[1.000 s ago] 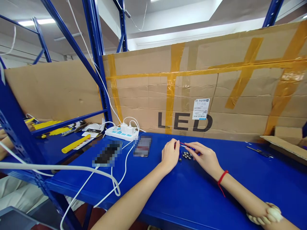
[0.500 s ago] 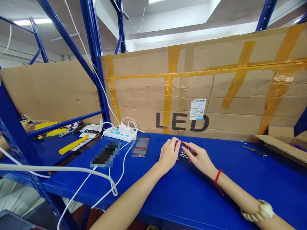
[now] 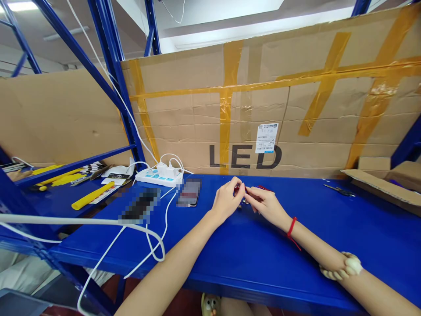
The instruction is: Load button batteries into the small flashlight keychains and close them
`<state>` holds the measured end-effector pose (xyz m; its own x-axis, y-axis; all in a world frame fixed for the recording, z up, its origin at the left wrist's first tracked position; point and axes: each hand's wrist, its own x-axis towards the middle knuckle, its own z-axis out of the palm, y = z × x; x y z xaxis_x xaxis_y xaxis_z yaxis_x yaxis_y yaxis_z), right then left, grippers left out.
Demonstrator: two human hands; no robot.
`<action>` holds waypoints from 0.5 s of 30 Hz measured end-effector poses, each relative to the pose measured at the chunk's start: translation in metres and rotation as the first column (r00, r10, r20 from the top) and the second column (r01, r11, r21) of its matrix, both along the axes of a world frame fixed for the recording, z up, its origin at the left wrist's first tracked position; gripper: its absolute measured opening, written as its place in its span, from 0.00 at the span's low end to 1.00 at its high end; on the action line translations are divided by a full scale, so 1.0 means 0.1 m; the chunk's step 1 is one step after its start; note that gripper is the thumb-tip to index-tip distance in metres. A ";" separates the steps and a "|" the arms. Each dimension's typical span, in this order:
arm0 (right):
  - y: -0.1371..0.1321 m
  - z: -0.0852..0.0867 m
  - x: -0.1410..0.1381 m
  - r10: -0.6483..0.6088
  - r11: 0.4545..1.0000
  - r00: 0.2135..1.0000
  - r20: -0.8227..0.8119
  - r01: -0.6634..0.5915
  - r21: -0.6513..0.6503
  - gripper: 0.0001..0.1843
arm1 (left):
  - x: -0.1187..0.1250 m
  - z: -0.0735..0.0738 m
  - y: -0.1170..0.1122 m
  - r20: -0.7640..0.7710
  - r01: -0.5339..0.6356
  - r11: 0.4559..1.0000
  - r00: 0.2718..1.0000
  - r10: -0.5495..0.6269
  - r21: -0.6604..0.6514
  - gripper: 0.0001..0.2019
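Note:
My left hand point(image 3: 227, 198) is closed in a pinch above the blue table, with its fingertips on a thin red cord point(image 3: 237, 188). My right hand point(image 3: 269, 204) meets it from the right, thumb and fingers pressed together on the same red cord. Some red strands point(image 3: 263, 188) show just behind the right hand's knuckles. Small silvery beads point(image 3: 245, 202) lie on the table below the fingertips, mostly hidden by the hands. The fingers cover most of what is between them.
Left of my hands lie two phones, one dark point(image 3: 140, 205) and one smaller point(image 3: 189, 193), near a white power strip point(image 3: 158, 176) with trailing cables. Scissors point(image 3: 338, 190) and an open cardboard box point(image 3: 378, 188) are at right. A cardboard wall point(image 3: 184, 127) stands behind.
The camera view has tilted down and shifted slightly. My hands stay together at the red cord; they now cover more of the beads, and red strands show behind the right hand.

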<state>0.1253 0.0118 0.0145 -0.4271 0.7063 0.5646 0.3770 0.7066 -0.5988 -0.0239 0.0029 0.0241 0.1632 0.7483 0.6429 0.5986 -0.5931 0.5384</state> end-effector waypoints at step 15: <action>0.07 -0.07 0.05 0.024 0.997 0.997 0.074 -0.029 0.066 0.15 | 0.02 -0.03 -0.02 -0.229 -0.076 0.983 0.967 0.114 0.169 0.18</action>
